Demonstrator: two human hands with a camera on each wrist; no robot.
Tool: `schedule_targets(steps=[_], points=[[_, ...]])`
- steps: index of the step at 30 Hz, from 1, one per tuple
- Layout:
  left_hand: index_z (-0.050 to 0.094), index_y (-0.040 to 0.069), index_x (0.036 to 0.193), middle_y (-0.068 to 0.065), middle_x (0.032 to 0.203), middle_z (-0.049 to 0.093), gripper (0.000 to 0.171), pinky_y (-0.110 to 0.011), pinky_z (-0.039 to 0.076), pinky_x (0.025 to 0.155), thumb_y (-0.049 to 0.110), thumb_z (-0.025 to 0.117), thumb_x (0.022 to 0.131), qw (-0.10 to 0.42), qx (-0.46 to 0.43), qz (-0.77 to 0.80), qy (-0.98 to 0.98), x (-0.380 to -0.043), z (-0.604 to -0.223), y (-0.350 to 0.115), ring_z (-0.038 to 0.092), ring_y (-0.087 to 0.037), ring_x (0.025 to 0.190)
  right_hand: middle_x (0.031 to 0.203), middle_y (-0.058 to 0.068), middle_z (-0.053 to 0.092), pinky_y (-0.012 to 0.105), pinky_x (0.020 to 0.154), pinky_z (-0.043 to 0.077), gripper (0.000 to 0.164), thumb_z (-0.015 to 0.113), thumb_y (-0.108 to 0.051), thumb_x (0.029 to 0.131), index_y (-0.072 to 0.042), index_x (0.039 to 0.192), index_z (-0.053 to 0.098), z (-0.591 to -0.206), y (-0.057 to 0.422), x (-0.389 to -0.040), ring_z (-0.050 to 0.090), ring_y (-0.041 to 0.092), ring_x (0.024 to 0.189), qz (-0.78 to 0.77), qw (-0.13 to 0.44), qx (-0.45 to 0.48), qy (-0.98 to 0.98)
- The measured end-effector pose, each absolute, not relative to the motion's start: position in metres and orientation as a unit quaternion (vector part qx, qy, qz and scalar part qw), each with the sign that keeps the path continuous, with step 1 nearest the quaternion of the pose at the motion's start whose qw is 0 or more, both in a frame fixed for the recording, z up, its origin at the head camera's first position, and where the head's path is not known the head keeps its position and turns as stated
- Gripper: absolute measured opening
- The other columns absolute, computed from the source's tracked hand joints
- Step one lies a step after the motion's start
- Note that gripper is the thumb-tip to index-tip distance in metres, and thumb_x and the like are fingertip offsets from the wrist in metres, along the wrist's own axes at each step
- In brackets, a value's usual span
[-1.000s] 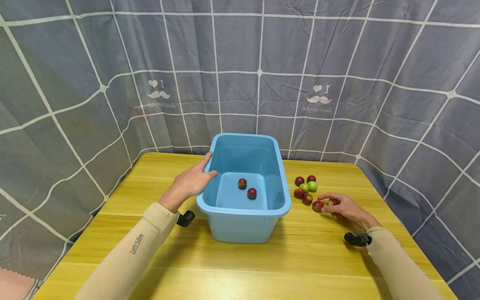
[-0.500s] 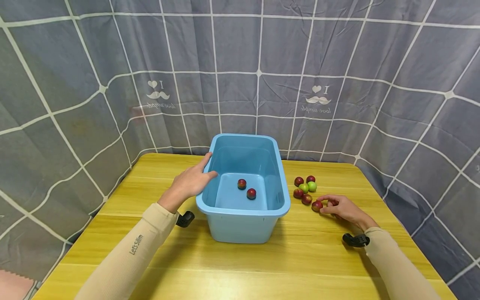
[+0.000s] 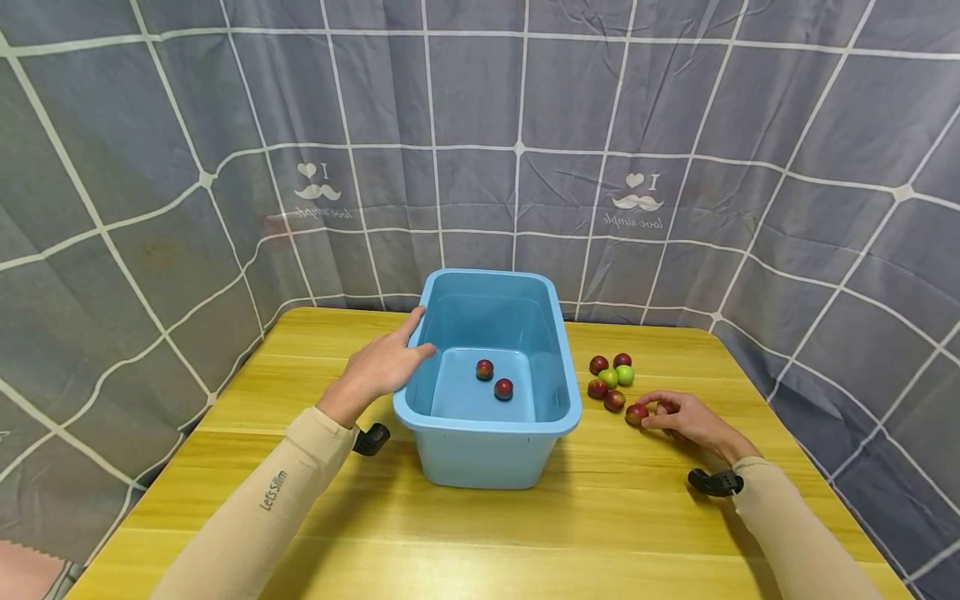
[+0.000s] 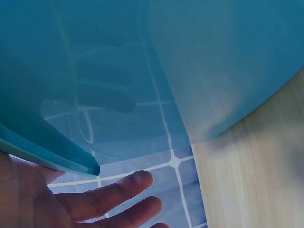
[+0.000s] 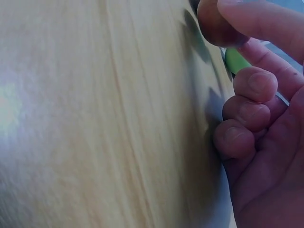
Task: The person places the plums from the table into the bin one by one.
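Note:
A light blue plastic tub [image 3: 480,454] stands mid-table with two dark red plums [image 3: 485,369] apart on its floor. My left hand [image 3: 378,364] holds its left rim, thumb over the inner side and the other fingers outside. In the left wrist view, the fingers [image 4: 111,197] stretch out below the rim. To the right of the tub, my right hand [image 3: 690,421] pinches a red plum [image 3: 636,414] between thumb and index finger. The right wrist view shows that plum [image 5: 216,23] only partly, with the other three fingers curled in below it.
Beyond the pinched plum lie several red plums [image 3: 614,401] and two small green fruits [image 3: 625,375], close together. The wooden table [image 3: 480,542] has grey checked curtain [image 3: 480,192] behind it and along both sides.
My right index finger and thumb have closed in on the nearest plum, which has barely shifted. The left hand and the tub stay where they were.

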State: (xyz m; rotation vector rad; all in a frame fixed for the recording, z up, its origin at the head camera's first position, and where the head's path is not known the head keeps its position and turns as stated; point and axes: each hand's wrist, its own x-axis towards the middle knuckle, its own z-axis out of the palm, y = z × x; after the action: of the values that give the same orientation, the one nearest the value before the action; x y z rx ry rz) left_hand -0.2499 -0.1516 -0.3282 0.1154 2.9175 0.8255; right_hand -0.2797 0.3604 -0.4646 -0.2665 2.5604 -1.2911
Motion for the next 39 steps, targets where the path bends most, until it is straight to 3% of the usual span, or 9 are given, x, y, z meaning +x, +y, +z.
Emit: schedule_targets(steps=[19, 26, 33, 39], points=[[0.002, 0.036, 0.163, -0.012, 0.164, 0.032, 0.077, -0.061, 0.046, 0.093, 0.055, 0.039, 0.099, 0.057, 0.039, 0.269, 0.961, -0.25, -0.328, -0.151, 0.045, -0.044, 0.139, 0.074, 0.005, 0.051, 0.028, 0.052, 0.039, 0.044, 0.073, -0.025, 0.093, -0.002, 0.128, 0.059, -0.456, 0.362, -0.282, 0.048, 0.021, 0.057, -0.459, 0.136, -0.12, 0.87], [0.003, 0.037, 0.163, -0.012, 0.163, 0.034, 0.077, -0.06, 0.046, 0.092, 0.056, 0.039, 0.098, 0.054, 0.035, 0.269, 0.961, -0.249, -0.328, -0.151, 0.048, -0.043, 0.137, 0.075, 0.004, 0.049, 0.032, 0.054, 0.041, 0.043, 0.072, -0.026, 0.093, -0.003, 0.128, 0.058, -0.439, 0.355, -0.283, 0.048, 0.03, 0.06, -0.442, 0.124, -0.139, 0.877], [0.003, 0.035, 0.163, -0.014, 0.162, 0.035, 0.076, -0.06, 0.047, 0.089, 0.055, 0.039, 0.098, 0.05, 0.039, 0.261, 0.963, -0.25, -0.329, -0.152, 0.049, -0.044, 0.135, 0.071, -0.001, 0.048, 0.035, 0.055, 0.041, 0.039, 0.074, -0.023, 0.091, -0.005, 0.123, 0.061, -0.422, 0.348, -0.285, 0.044, 0.02, 0.058, -0.456, 0.113, -0.147, 0.87], [0.003, 0.036, 0.163, -0.013, 0.163, 0.034, 0.076, -0.06, 0.046, 0.091, 0.055, 0.039, 0.099, 0.05, 0.039, 0.26, 0.963, -0.25, -0.328, -0.152, 0.048, -0.044, 0.136, 0.07, -0.001, 0.047, 0.034, 0.053, 0.04, 0.035, 0.073, -0.022, 0.092, -0.007, 0.122, 0.062, -0.408, 0.344, -0.289, 0.042, 0.023, 0.056, -0.452, 0.101, -0.17, 0.87]])
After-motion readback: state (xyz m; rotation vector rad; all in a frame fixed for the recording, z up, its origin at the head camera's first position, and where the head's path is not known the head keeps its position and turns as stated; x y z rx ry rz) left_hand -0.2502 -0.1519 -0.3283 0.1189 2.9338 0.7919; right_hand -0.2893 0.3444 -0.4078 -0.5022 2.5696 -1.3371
